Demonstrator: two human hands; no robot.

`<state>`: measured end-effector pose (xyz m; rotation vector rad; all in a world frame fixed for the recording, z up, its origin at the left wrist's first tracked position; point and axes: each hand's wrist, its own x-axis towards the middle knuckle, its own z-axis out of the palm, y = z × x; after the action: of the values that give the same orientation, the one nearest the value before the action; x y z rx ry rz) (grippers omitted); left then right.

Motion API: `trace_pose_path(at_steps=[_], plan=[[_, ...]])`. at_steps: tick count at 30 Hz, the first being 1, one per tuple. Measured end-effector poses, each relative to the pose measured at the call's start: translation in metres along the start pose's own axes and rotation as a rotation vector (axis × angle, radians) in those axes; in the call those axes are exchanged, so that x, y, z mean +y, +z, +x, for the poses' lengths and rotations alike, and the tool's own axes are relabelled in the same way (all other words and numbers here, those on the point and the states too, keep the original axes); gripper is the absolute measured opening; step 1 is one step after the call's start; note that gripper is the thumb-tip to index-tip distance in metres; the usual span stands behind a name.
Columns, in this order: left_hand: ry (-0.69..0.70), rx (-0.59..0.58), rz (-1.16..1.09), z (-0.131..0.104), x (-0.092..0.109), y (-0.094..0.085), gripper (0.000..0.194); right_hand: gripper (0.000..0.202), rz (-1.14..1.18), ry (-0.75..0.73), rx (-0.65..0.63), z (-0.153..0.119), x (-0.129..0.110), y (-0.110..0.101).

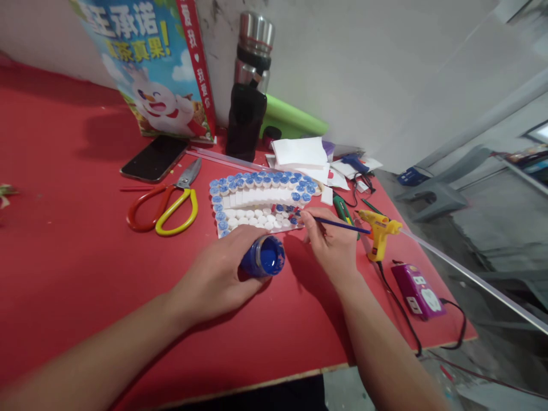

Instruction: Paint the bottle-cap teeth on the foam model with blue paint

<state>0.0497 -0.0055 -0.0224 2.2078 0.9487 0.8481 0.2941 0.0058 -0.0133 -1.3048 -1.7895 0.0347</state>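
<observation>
My left hand (218, 271) is wrapped round a small open jar of blue paint (269, 255), tilted towards me above the red table. Between the fingertips of my right hand (327, 242) is a thin dark blue paintbrush (342, 224), its tip at the lower right part of a craft piece (257, 197). That piece lies flat, covered with small round white discs. Discs along its top and left edges are painted blue, and a few near the brush tip show blue and red. A fan of white strips crosses its middle.
Red-and-yellow scissors (175, 202) and a phone (154, 158) lie left of the piece. Behind stand a printed bag (158, 74) and a steel bottle (253, 51). White paper (299, 153), a yellow glue gun (379, 231) and a purple power box (418, 290) with cables are at the right.
</observation>
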Motion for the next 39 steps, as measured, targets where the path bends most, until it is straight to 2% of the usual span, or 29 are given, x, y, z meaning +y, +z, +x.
trace_pose_path(at_steps=[10, 18, 32, 39], plan=[[-0.005, 0.001, 0.007, -0.0006, -0.0002, 0.0012, 0.05, 0.023, -0.029, -0.017, 0.029, 0.0004, -0.0096, -0.0062], [0.008, 0.003, 0.007, 0.0, -0.0005, 0.0017, 0.05, 0.021, 0.04, 0.054, 0.007, -0.0023, -0.0037, -0.0005], [0.012, 0.004, 0.014, -0.0005, -0.0004, 0.0014, 0.05, 0.022, -0.003, 0.007, 0.023, -0.0002, -0.0093, -0.005], [0.009, 0.003, 0.012, -0.0007, -0.0014, 0.0024, 0.052, 0.018, 0.021, 0.024, 0.012, -0.0019, -0.0045, 0.0009]])
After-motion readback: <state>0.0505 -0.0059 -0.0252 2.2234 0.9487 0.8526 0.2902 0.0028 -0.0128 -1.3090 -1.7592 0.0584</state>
